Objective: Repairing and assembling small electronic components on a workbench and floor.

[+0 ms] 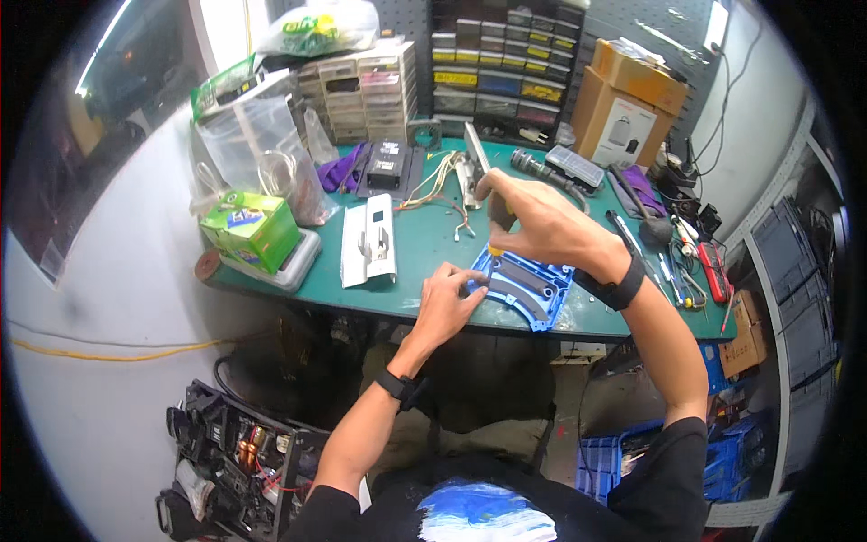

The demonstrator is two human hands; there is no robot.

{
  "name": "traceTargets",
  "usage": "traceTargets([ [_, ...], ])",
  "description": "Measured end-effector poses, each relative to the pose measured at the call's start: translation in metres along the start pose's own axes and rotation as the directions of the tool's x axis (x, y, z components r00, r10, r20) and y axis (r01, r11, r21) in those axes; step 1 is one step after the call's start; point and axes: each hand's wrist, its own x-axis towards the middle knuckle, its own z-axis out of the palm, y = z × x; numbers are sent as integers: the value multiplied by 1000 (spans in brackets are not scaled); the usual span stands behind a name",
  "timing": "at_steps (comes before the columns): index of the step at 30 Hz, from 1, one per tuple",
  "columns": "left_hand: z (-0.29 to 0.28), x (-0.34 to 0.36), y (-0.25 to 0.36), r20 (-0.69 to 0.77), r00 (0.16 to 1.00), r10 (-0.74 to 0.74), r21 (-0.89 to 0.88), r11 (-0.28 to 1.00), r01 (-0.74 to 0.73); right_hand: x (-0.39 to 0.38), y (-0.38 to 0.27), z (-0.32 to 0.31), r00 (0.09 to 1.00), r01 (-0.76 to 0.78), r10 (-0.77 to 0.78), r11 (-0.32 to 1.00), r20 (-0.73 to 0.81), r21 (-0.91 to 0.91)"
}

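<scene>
A blue plastic shell [540, 318] with dark curved inserts lies near the front edge of the green workbench. My right hand [546, 224] is closed around a screwdriver [496, 250] with a black and yellow handle, held upright over the shell's upper left corner. Most of the handle is behind my fingers, and I cannot make out its tip. At the shell's left end, my left hand [445, 300] grips the edge between thumb and fingers. Farther back, wires with white connectors [461, 228] run from a metal part. A white bent metal panel [368, 242] sits to the left.
A green box [251, 231] rests on a grey case at the bench's left end. Drawer cabinets [375, 86] and a cardboard box [623, 117] line the back. A rubber mallet [656, 231], pens and a red multimeter [715, 273] lie on the right.
</scene>
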Motion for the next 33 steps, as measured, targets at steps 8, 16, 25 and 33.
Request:
traceTargets([
  [8, 8, -2, -3, -88, 995, -35, -55, 998, 30, -6, -7, -6, 1000, -2, 0, 997, -23, -78],
  [16, 11, 0, -5, -93, 995, 43, 79, 996, -36, -19, -9, -9, 996, -84, 85, 995, 2, -55],
  [25, 11, 2, -1, -18, 996, -85, 20, 996, 85, -28, -5, -4, 999, -33, 32, 997, -6, -65],
  [33, 8, 8, 5, 2, 994, -110, 10, 994, 110, -28, 9, -2, 998, -58, 57, 998, -18, -23],
])
